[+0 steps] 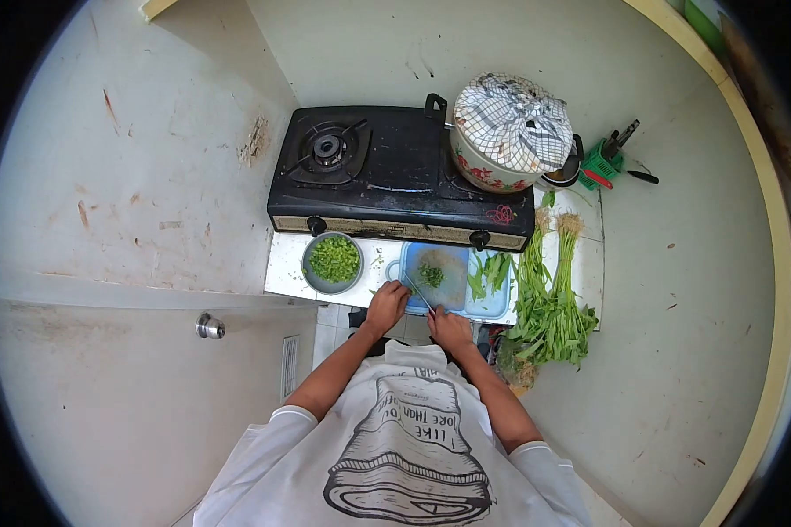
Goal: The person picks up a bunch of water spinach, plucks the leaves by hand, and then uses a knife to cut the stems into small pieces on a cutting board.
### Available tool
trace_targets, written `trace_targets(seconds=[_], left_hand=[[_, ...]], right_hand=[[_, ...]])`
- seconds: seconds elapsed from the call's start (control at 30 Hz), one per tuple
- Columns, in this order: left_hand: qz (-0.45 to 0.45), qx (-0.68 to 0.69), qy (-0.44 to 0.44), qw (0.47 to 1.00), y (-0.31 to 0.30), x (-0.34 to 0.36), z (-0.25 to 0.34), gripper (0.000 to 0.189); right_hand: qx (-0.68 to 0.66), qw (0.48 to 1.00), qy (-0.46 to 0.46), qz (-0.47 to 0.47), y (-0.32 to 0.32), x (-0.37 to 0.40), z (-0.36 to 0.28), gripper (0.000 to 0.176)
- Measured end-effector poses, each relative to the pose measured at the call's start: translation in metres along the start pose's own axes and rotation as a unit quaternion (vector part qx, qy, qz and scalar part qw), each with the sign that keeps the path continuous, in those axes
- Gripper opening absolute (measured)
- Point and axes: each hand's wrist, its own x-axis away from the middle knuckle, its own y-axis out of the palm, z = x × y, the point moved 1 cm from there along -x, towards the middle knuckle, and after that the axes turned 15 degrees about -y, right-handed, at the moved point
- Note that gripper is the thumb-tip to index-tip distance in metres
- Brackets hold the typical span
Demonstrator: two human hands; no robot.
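Note:
A knife is held by its handle in my right hand, its blade pointing up and left over the blue cutting board. At the board's left edge, my left hand is closed, with a bit of green at its fingertips that is too small to make out. Chopped greens lie in a small pile beyond the blade. Loose green leaves rest on the right part of the blue tray. To the left stands a grey bowl of chopped greens.
Behind the board is a black two-burner stove, with a cloth-covered pot on its right side. Bunches of leafy greens hang over the counter's right edge. A green basket with knives stands at the back right.

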Motion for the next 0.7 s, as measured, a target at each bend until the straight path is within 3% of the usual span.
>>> trace_targets(seconds=[0.3, 0.7], left_hand=[[-0.009, 0.004, -0.025, 1.0, -0.003, 0.001, 0.002, 0.01], [-0.005, 0.009, -0.027, 1.0, -0.001, 0.0, 0.0, 0.008]], right_hand=[[-0.006, 0.999, -0.014, 0.051, -0.018, -0.007, -0.016, 0.04], [-0.01, 1.0, 0.014, 0.002, 0.003, -0.004, -0.002, 0.038]])
